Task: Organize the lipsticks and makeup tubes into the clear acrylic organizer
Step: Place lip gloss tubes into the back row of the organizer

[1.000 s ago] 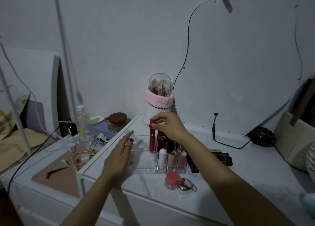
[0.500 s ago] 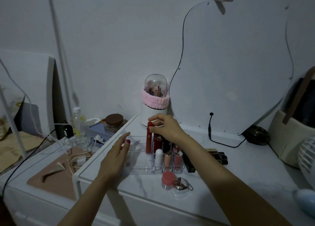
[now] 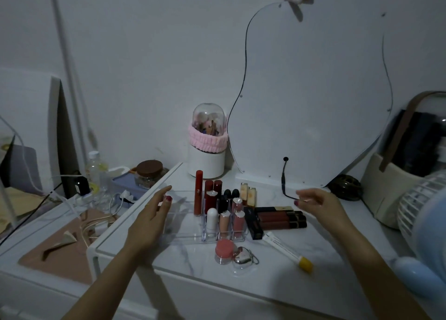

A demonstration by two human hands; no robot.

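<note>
Head view: both hands over the marble bench (image 3: 313, 245), nothing gripped. Left hand (image 3: 147, 220) laid flat against the clear acrylic organizer (image 3: 183, 223) at its nine o'clock side, fingers (image 3: 163, 191) straight and close together, steadying it. Right hand (image 3: 316, 204) hovering empty at three o'clock, fingers loosely curled, thumb and forefinger slightly apart, just above the lying tubes.

Inside the organizer: tall red tube (image 3: 198, 193) upright at the back of the wide left bay, otherwise bare. Small cells on the right holding dark red lipsticks (image 3: 212, 194), black-capped lipsticks (image 3: 230, 195), a white stick (image 3: 212, 218) and two pink glosses (image 3: 237, 220), all upright.

Still outside: brown gloss tubes (image 3: 280, 219) flat at three o'clock, a black tube (image 3: 253, 225) beside the organizer wall, two amber bottles (image 3: 248, 194) standing at one o'clock, a white tube with yellow cap (image 3: 287, 248) at five o'clock, a pink jar (image 3: 225, 251) and heart keyring (image 3: 242, 258) at six.

Likely light, rigid, smooth plastic, prone to rolling and slipping. Best pinched mid-barrel, lifted, turned upright, lowered straight in. Organizer probably light and slidy too, hence worth bracing.
</note>
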